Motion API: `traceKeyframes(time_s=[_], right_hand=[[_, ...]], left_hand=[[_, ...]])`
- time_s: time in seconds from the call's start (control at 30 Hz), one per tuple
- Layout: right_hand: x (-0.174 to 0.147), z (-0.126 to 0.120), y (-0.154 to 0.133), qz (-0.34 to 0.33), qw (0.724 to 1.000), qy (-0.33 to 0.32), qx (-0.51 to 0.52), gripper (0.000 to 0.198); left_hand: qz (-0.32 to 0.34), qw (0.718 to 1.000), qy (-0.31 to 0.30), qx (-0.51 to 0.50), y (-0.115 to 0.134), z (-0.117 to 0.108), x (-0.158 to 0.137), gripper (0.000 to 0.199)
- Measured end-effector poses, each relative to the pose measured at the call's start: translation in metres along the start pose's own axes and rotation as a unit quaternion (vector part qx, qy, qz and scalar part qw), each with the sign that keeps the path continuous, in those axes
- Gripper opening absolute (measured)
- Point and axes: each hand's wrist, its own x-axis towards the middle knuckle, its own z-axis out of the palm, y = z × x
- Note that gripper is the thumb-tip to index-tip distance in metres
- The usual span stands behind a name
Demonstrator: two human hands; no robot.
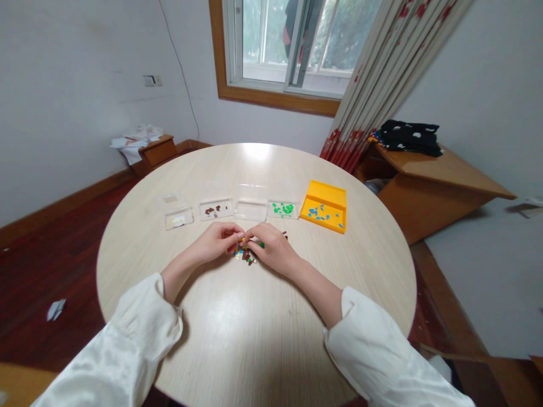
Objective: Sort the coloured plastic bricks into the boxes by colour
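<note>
In sleeves (129,328), over near table (250,345) edge, holds left hand (217,240), right hand (275,246) together above pieces (246,256), facing boxes (326,192) toward far edge; can't tell either grip.

Left forearm (182,274) reaches forward, angled inward; right forearm (318,287) mirrors it from the other side. Left hand (215,238): fingers bent, thumb and index drawn close together. Right hand (275,246): back uppermost, fingers curled downward. Hands close together at centre; fingertips nearly meet, contact between them unclear.
</note>
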Motion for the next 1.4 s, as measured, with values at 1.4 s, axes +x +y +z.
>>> traceKeyframes(time_s=[1.4], right_hand=[[0.003, -0.010, -0.008, 0.082, 0.980, -0.166, -0.066, 0.017]], left_hand=[[-0.244, 0.796, 0.379, 0.404, -0.036, -0.090, -0.011, 0.022]])
